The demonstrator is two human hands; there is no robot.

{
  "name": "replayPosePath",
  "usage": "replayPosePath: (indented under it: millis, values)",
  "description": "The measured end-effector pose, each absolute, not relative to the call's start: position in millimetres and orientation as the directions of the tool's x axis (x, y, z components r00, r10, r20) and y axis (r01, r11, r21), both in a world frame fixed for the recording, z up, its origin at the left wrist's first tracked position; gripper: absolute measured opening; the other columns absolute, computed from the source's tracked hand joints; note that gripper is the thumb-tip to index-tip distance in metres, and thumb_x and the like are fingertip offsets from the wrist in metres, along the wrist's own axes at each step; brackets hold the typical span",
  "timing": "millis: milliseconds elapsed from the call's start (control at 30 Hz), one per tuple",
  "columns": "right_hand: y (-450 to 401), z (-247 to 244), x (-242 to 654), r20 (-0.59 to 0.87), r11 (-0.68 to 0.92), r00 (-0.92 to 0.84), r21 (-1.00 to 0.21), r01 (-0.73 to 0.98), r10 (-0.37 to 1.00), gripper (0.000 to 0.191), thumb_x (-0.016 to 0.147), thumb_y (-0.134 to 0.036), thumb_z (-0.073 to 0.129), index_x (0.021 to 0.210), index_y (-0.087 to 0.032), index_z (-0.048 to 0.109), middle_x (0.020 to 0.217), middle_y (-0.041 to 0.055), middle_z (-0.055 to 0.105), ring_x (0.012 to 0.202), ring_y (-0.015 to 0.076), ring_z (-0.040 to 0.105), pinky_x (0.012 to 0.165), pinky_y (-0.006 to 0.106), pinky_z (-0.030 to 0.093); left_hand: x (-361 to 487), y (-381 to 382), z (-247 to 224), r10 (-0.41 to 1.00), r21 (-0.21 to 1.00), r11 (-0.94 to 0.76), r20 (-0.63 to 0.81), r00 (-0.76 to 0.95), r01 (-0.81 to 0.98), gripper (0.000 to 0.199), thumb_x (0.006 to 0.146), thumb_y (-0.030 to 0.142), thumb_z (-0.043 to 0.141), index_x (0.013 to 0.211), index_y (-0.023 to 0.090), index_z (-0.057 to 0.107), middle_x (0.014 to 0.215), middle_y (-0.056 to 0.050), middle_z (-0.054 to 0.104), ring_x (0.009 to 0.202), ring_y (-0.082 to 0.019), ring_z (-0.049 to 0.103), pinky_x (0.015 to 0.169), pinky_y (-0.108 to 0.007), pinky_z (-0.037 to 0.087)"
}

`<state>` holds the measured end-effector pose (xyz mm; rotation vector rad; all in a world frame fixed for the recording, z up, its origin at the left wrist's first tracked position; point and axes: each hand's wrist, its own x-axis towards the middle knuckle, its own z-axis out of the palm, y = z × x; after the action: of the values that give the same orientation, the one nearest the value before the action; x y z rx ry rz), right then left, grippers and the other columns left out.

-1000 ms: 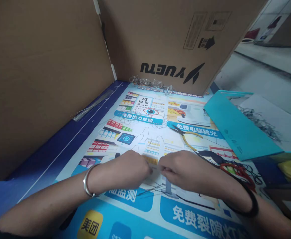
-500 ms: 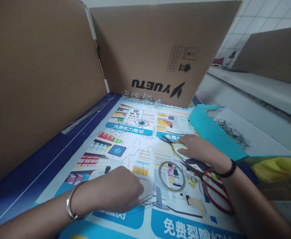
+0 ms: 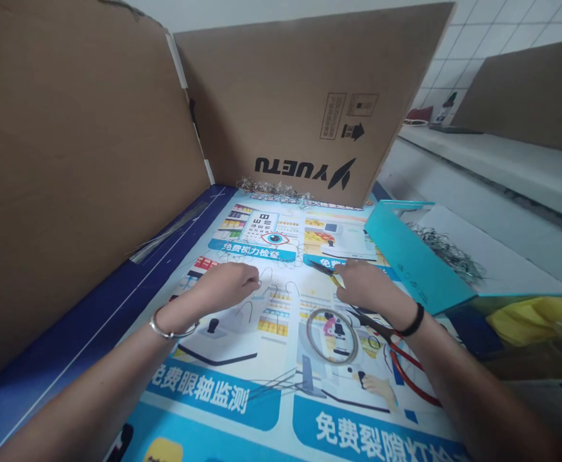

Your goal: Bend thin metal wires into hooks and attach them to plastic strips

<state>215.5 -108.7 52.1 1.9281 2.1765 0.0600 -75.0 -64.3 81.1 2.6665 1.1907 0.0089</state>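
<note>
My left hand is closed in a pinch above the printed sheet. Its fingertips are beside a bent wire piece; whether they hold one is hidden. Another bent wire lies to the right. My right hand is wrapped round the yellow-handled pliers, whose dark jaws point left. Below it lie a coil of wire and scissors with red handles. Several straight wires rest on the sheet nearer to me.
Cardboard panels stand upright at the back and left. Small twisted wire pieces line the back panel's foot. At right, a turquoise box holds a wire heap. Wire strips lie at left; a yellow bag is at right.
My left hand has moved away from the straight wires, forward to the bent pieces. My right hand keeps hold of the pliers and has shifted slightly left.
</note>
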Motion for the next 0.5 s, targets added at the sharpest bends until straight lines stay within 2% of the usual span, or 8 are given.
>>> replayPosePath:
  millis: [133, 233, 500]
  values:
    - [-110.7, 47.0, 209.8, -0.060, 0.103, -0.092, 0.212, 0.972, 0.994, 0.037, 0.076, -0.015, 0.041, 0.109, -0.008, 0.057, 0.100, 0.0199, 0.059, 0.095, 0.0305, 0.055, 0.072, 0.035, 0.039, -53.9, -58.7, 82.3, 0.736, 0.223, -0.652, -0.043, 0.675, 0.725, 0.023, 0.085, 0.028, 0.041, 0.078, 0.020, 0.061, 0.082, -0.003, 0.066, 0.072, -0.017, 0.058, 0.059, -0.025, 0.035]
    - [-111.6, 43.2, 209.5, -0.017, 0.110, -0.109, 0.214, 0.971, 0.994, 0.036, 0.076, -0.014, 0.041, 0.107, -0.008, 0.057, 0.099, 0.0202, 0.058, 0.095, 0.0322, 0.053, 0.072, 0.036, 0.039, -35.1, -53.6, 78.6, 0.752, 0.190, -0.633, -0.079, 0.654, 0.750, 0.020, 0.084, 0.029, 0.044, 0.081, 0.020, 0.062, 0.088, -0.004, 0.067, 0.077, -0.018, 0.060, 0.059, -0.026, 0.037]
    - [-110.7, 38.2, 213.4, 0.025, 0.119, -0.126, 0.193, 0.974, 0.992, 0.033, 0.077, -0.015, 0.043, 0.107, -0.009, 0.056, 0.100, 0.0192, 0.057, 0.096, 0.0297, 0.051, 0.072, 0.034, 0.040, 0.2, -53.4, 57.3, 0.773, 0.108, -0.617, -0.102, 0.626, 0.780, 0.016, 0.081, 0.031, 0.051, 0.084, 0.018, 0.061, 0.092, -0.008, 0.066, 0.081, -0.023, 0.063, 0.061, -0.028, 0.043]
